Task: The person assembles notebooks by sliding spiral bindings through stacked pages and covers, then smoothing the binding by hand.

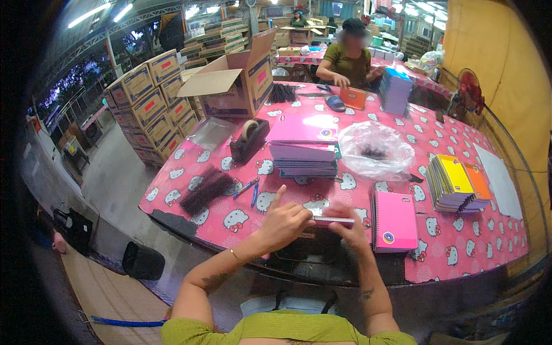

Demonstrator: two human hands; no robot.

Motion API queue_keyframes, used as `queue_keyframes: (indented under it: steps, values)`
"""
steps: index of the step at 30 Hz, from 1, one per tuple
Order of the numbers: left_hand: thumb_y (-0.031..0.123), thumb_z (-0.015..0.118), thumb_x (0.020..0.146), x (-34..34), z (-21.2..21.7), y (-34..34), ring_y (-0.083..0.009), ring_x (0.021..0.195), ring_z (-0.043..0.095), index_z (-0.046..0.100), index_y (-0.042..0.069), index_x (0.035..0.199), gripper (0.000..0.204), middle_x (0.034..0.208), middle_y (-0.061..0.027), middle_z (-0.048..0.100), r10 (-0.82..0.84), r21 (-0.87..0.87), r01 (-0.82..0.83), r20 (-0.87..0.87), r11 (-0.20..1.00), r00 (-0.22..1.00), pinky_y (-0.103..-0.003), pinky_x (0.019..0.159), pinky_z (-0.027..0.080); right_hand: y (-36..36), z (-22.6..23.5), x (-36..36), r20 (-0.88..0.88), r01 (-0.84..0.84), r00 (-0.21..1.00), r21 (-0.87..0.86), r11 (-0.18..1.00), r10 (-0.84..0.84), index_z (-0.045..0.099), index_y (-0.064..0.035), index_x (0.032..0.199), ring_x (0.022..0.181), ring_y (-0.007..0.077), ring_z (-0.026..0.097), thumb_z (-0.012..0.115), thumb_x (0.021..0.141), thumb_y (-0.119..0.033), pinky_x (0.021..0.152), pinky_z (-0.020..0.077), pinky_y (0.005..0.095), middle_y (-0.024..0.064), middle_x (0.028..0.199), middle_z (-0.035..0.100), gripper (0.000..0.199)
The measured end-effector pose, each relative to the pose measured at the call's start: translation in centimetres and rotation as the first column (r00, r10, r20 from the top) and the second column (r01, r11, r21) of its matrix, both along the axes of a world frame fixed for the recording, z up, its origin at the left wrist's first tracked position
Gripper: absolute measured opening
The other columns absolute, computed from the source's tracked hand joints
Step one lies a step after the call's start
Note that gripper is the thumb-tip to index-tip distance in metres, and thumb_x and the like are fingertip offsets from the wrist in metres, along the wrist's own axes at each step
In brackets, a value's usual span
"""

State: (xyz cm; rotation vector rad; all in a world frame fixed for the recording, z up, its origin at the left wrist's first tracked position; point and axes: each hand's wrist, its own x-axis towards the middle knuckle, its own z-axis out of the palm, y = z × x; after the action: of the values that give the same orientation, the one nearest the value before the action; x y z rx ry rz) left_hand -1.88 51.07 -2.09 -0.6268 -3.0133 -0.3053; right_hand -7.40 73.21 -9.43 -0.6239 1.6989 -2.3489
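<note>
Near the front edge of the table, a thin notebook point(332, 219) is held nearly edge-on, its pale page edges toward me. My left hand point(287, 221) grips its left end with curled fingers, the index finger pointing up and away. At the right end is my right hand point(349, 223), thumb below and fingers above, the fingers smeared by motion. Just beyond my hands stands a tall stack of notebooks point(303, 152) with a pink cover on top. Right of my right hand sits a stack of pink spiral notebooks point(397, 221).
Black plastic coils point(208, 188) and blue pens point(255, 195) lie on the left, near a tape dispenser point(250, 141). A clear plastic bag point(376, 150) lies beyond; yellow notebooks point(451, 175) stand right. An open carton point(241, 86) stands far left. A co-worker point(351, 57) works across the table.
</note>
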Motion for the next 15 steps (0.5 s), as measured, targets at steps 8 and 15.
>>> queue_keyframes:
  steps: [8,15]
  values:
    - [0.061,0.040,0.097,4.0,-12.6,1.9,-0.0379,0.154,0.004,0.016,-0.004,0.155,0.091,0.164,-0.0251,0.012,0.004,0.072,0.037,-0.503,0.997,0.864,-0.059,0.120,0.000,-1.8,-2.1,0.1,-0.139,0.086,0.988,0.157,0.984,-0.064,0.071,-0.0001,0.100,0.085,0.0093,0.064,0.079,0.086,-0.009,0.079,0.0510,0.0256,0.0027,0.090,0.072,0.018]
    - [0.062,0.043,0.095,4.1,-11.2,2.5,-0.0379,0.154,0.004,0.018,-0.004,0.156,0.092,0.165,-0.0238,0.009,-0.016,-0.011,0.012,-0.520,1.000,0.854,-0.060,0.120,0.000,-2.4,-2.2,1.2,-0.177,0.103,0.981,0.130,0.986,-0.079,0.071,0.0003,0.104,0.092,0.0115,0.066,0.076,0.086,-0.005,0.084,0.0526,0.0281,0.0068,0.099,0.074,0.019]
